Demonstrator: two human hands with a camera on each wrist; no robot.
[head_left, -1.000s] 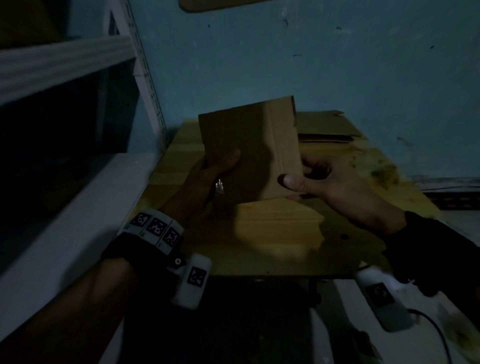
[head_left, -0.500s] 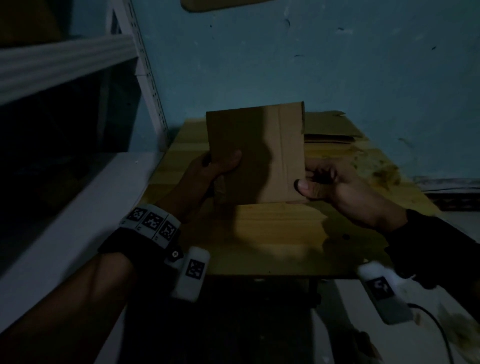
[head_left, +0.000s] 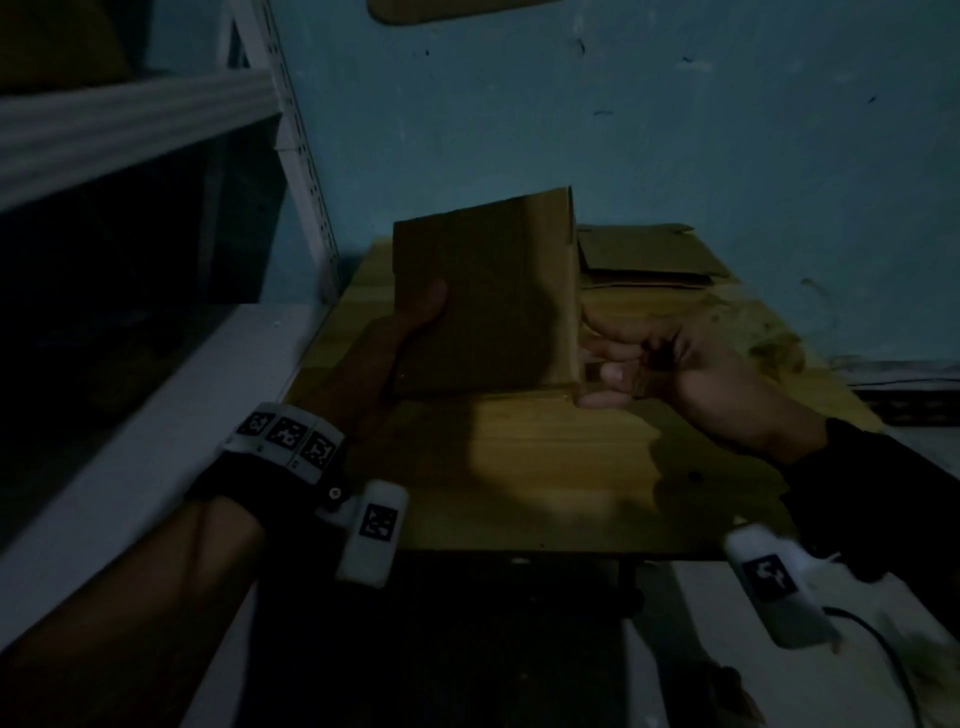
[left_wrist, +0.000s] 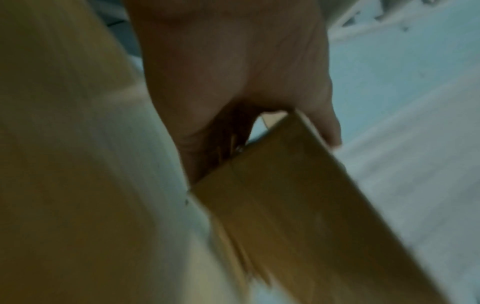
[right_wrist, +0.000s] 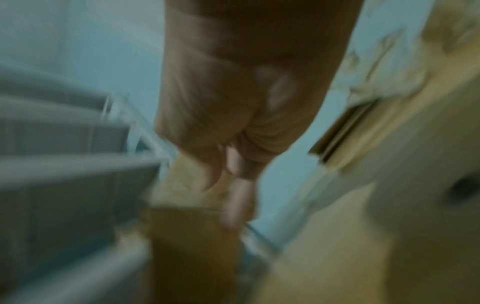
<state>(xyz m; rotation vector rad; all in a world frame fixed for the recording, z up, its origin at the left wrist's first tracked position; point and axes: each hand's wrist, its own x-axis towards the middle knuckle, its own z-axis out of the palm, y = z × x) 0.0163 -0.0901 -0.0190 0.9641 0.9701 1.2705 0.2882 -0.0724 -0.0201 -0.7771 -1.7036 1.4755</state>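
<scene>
In the head view I hold a flattened brown cardboard box (head_left: 483, 296) upright over a wooden table (head_left: 545, 457). My left hand (head_left: 410, 322) grips its left edge, thumb across the front face. In the left wrist view that left hand (left_wrist: 259, 82) clasps the cardboard box (left_wrist: 298, 195) from behind. My right hand (head_left: 623, 358) is at the right edge with curled fingers, index on the edge and thumb at the lower right corner. The right wrist view is blurred: my right hand (right_wrist: 241, 102) reaches to the cardboard box (right_wrist: 192, 236).
More flat cardboard (head_left: 644, 254) is stacked at the back of the table against a blue wall. A white slotted rack post (head_left: 301, 171) and a white ledge (head_left: 156, 426) stand at the left. The room is dim.
The cardboard has turned a little, so its face looks narrower. My right thumb has slid off the front face to the lower right corner. My left hand's grip is unchanged.
</scene>
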